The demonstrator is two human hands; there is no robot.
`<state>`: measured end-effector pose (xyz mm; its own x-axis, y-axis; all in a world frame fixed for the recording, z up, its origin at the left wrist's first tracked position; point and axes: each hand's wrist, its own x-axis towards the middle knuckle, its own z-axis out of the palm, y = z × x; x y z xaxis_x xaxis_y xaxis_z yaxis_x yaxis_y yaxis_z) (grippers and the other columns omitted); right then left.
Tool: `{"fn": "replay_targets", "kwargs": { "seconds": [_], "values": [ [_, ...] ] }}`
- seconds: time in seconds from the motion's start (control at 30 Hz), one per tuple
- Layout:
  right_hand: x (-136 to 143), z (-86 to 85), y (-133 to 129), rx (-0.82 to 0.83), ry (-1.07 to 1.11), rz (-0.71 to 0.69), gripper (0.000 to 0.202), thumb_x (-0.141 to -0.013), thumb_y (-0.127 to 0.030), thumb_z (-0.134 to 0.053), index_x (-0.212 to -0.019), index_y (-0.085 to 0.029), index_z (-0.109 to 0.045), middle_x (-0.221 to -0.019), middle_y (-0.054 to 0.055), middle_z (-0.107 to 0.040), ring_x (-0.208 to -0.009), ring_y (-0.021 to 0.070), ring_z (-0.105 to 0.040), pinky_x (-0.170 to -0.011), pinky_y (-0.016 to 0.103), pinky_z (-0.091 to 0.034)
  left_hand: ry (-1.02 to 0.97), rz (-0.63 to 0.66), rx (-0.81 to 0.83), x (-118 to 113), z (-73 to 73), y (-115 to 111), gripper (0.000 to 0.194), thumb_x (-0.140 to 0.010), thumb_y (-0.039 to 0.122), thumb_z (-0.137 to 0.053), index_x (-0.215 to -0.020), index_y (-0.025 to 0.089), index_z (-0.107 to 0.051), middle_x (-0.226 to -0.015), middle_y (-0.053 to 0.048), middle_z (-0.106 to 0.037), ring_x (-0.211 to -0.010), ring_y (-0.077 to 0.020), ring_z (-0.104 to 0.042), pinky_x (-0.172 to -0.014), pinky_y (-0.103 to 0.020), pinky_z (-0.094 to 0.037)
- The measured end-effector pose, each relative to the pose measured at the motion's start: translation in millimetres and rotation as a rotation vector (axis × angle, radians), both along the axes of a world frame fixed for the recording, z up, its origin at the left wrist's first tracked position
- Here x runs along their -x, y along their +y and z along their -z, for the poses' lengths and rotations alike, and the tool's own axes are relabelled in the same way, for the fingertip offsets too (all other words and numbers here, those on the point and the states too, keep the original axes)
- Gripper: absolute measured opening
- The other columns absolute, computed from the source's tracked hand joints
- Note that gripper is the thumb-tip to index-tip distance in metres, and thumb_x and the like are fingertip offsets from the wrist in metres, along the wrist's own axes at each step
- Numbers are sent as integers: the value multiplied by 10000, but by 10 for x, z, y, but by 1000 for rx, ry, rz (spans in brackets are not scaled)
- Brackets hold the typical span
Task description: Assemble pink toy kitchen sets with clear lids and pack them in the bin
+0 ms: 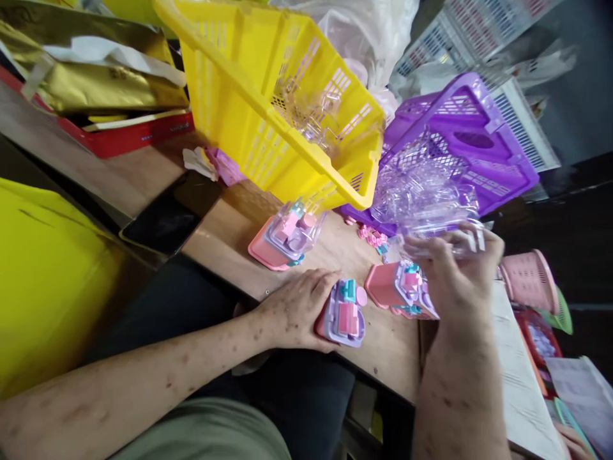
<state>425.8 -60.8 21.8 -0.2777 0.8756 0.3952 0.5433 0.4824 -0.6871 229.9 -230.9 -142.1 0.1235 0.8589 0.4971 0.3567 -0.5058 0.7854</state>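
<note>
My left hand (306,306) is wrapped around a pink toy box (342,319) with a lavender top, on which sit small pink and teal pieces. At the mouth of the purple basket (507,160), my right hand (460,275) has its fingers closed on a clear plastic cover (462,241), partly hidden by the fingers. A similar toy box (383,284) lies tilted between my hands, its top facing right. Left of it, another toy box (272,239) has a clear cover over its pieces. Clear plastic covers (416,191) fill the purple basket.
A yellow basket (225,115) with clear plastic parts stands at the back of the wooden table (383,345). Small pink pieces (372,236) lie before the purple basket. A phone (172,214) and a red box (129,137) are on the left. A pink basket (529,281) stands right.
</note>
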Motion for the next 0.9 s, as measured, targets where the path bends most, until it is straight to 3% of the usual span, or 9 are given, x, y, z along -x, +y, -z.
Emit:
{"fn": "replay_targets", "kwargs": {
  "seconds": [0.07,0.13,0.23,0.37,0.43,0.6,0.7,0.8,0.9],
  "values": [
    [-197,-171,-292,158,13,-90,683,-906,-689,-811,-1441,-390,-510,-1412,150,-591,-935,296,-795,-774,480,-644,7,-20,-19,-14,14,0,1321,-748,544,-1027,-1710,199,-189,-1648,-265,-527,-1555,-471,-542,-1309,-660,-458],
    [-353,-271,-545,321,-53,-159,761,-901,-738,-808,-1541,-420,-548,-1504,190,-587,-996,349,-808,-764,525,-655,13,-38,-34,-29,28,4,1319,-760,541,-1019,-1710,193,-173,-1652,-271,-519,-1557,-471,-540,-1310,-665,-457],
    [-443,-285,-823,456,-61,-193,986,-876,-779,-819,-1711,-448,-412,-1385,184,-711,-1056,398,-807,-825,622,-671,2,-46,-34,-51,46,14,1340,-749,525,-1028,-1718,212,-158,-1677,-265,-500,-1586,-467,-513,-1316,-680,-447],
    [-285,-194,-1033,551,-2,-207,713,-961,-730,-765,-1558,-388,-580,-1320,147,-787,-1144,388,-807,-917,608,-693,12,-51,-41,-67,47,23,1333,-728,533,-1039,-1701,187,-195,-1671,-272,-508,-1596,-467,-502,-1324,-690,-440],
    [-160,-163,-1085,491,-127,-183,566,-1021,-689,-717,-1460,-333,-678,-1449,147,-752,-1242,369,-782,-1003,573,-685,21,-53,-24,-71,38,21,1332,-723,528,-1038,-1700,194,-197,-1668,-269,-514,-1590,-470,-511,-1317,-698,-445],
    [50,-119,-1160,95,-418,-138,556,-1121,-672,-528,-1499,-310,-717,-1571,91,-701,-1515,330,-618,-1303,595,-475,33,-106,22,-89,37,8,1491,-673,575,-1063,-1732,191,-85,-1713,-307,-459,-1603,-496,-501,-1287,-719,-467],
    [140,-45,-1264,154,-460,-110,588,-1127,-708,-473,-1453,-298,-742,-1492,111,-743,-1438,337,-673,-1223,577,-557,40,-128,3,-113,67,5,1498,-673,606,-1060,-1727,157,-95,-1698,-322,-473,-1575,-505,-535,-1264,-710,-496],
    [257,89,-1407,105,-554,-59,737,-1017,-756,-636,-1556,-253,-660,-1518,176,-700,-1438,396,-651,-1185,626,-569,33,-154,-46,-131,96,5,1422,-712,631,-1033,-1708,120,-156,-1661,-332,-510,-1563,-504,-549,-1275,-695,-496],
    [374,215,-1520,-27,-632,-35,688,-1037,-596,-619,-1621,-232,-592,-1533,204,-642,-1467,397,-609,-1221,663,-518,44,-135,-71,-120,97,6,1417,-724,661,-1018,-1709,112,-159,-1658,-347,-506,-1572,-507,-537,-1288,-699,-482]
  ]
}}
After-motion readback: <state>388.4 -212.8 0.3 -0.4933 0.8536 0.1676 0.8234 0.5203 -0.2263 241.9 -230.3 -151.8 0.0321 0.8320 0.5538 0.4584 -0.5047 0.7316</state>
